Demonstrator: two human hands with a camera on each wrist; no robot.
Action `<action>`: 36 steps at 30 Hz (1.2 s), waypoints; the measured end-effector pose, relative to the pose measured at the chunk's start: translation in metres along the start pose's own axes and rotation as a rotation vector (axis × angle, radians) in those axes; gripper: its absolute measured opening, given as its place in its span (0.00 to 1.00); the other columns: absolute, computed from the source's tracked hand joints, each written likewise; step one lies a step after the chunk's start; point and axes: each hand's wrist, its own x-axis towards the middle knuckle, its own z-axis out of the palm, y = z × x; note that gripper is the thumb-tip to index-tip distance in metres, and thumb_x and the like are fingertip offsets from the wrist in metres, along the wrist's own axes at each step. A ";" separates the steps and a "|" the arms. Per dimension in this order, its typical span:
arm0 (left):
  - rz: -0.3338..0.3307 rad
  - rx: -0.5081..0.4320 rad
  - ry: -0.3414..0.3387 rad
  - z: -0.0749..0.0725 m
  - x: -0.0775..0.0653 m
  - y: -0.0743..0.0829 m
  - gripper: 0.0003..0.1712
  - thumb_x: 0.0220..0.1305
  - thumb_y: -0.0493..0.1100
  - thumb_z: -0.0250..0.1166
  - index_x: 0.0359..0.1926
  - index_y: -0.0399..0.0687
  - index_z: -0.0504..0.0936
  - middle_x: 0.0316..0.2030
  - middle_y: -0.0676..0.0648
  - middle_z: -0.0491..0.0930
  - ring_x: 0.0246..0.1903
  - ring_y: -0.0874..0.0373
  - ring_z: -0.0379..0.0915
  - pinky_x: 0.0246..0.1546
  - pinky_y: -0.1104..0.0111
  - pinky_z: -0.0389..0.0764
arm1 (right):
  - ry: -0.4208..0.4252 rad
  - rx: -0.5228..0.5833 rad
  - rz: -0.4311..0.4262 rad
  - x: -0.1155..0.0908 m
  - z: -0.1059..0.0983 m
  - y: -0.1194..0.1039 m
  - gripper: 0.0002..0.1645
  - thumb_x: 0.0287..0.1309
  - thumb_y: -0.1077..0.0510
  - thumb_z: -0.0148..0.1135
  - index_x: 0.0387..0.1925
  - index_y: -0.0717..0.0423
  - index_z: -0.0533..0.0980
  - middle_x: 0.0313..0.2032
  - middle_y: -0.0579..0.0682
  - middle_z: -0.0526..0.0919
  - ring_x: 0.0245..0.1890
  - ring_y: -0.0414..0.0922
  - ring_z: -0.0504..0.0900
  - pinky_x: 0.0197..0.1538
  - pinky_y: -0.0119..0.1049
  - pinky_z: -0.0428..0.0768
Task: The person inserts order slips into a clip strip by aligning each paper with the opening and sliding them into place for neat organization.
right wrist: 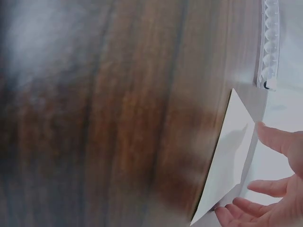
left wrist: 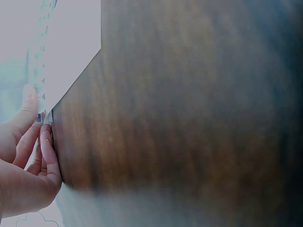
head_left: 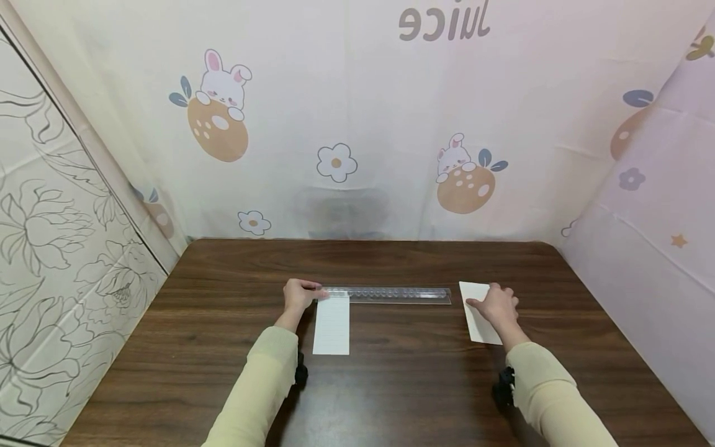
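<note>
- Pale yellow sleeves (head_left: 251, 385) reach in from the near side of the clear strip, one toward its left end and one past its right end, with a dark object (head_left: 301, 370) at the left wrist and another, the black piece (head_left: 504, 388), at the right.
- The clear strip (head_left: 402, 295) lies flat on the desk (head_left: 391, 391), running left to right, with a row of rounded bumps along it.
- At the strip's left end is the left hand (head_left: 298, 295), its grip closed to a pinch: thumb on one side of the strip's end, fingers on the other.
- A white sheet (head_left: 332, 326) with faint lines extends toward the person from the strip's left end, its top overlapping the strip beside the left fingertips; which of the two is on top, I cannot tell.
- Just beyond the strip's right end, apart from it, is a white card (head_left: 481, 326), slightly slanted.
- Over that card, right of the strip, is the right hand (head_left: 498, 307); its grip is wide, thumb and fingers spread across the card. Whether it bears any weight, I cannot tell.
- Behind the strip, past the desk's far edge, hangs a printed curtain (head_left: 385, 93).
</note>
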 end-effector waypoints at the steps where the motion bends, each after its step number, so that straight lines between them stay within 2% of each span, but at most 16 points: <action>1: -0.001 -0.001 -0.002 0.000 0.000 0.000 0.12 0.36 0.39 0.75 0.26 0.38 0.85 0.27 0.43 0.82 0.40 0.49 0.72 0.41 0.61 0.74 | -0.004 -0.002 0.009 0.000 0.000 0.000 0.46 0.52 0.49 0.61 0.56 0.80 0.52 0.49 0.81 0.52 0.47 0.72 0.54 0.41 0.63 0.65; 9: -0.009 0.001 -0.025 0.000 -0.002 0.000 0.12 0.38 0.38 0.74 0.28 0.38 0.85 0.30 0.42 0.81 0.40 0.48 0.72 0.38 0.60 0.75 | -0.036 -0.011 0.100 -0.002 0.000 -0.003 0.50 0.46 0.49 0.66 0.55 0.82 0.52 0.48 0.80 0.54 0.47 0.71 0.56 0.40 0.62 0.66; 17: -0.012 -0.004 -0.026 0.000 -0.001 -0.001 0.12 0.38 0.38 0.74 0.28 0.38 0.85 0.29 0.42 0.81 0.40 0.48 0.72 0.37 0.61 0.75 | -0.051 -0.024 0.112 -0.002 -0.003 -0.005 0.50 0.45 0.49 0.67 0.53 0.84 0.53 0.44 0.80 0.56 0.44 0.70 0.59 0.37 0.59 0.69; 22: -0.005 0.015 -0.023 -0.001 -0.001 -0.001 0.12 0.38 0.39 0.74 0.28 0.38 0.85 0.30 0.43 0.81 0.41 0.48 0.71 0.38 0.60 0.75 | -0.047 -0.018 0.113 0.000 -0.005 -0.003 0.51 0.43 0.50 0.68 0.51 0.86 0.54 0.44 0.81 0.57 0.45 0.71 0.59 0.39 0.58 0.68; 30: 0.001 0.002 -0.019 -0.001 -0.001 0.001 0.12 0.37 0.38 0.75 0.27 0.38 0.85 0.29 0.43 0.81 0.37 0.49 0.73 0.35 0.61 0.75 | -0.037 -0.005 0.156 0.008 -0.005 -0.001 0.59 0.33 0.47 0.74 0.52 0.84 0.54 0.46 0.81 0.57 0.45 0.70 0.59 0.40 0.58 0.68; 36: -0.005 -0.001 -0.017 -0.002 -0.001 0.000 0.12 0.38 0.38 0.74 0.28 0.38 0.85 0.29 0.42 0.81 0.38 0.48 0.73 0.35 0.61 0.75 | -0.043 0.018 0.156 0.004 -0.006 -0.003 0.57 0.38 0.49 0.72 0.54 0.85 0.51 0.48 0.82 0.55 0.47 0.72 0.56 0.43 0.61 0.66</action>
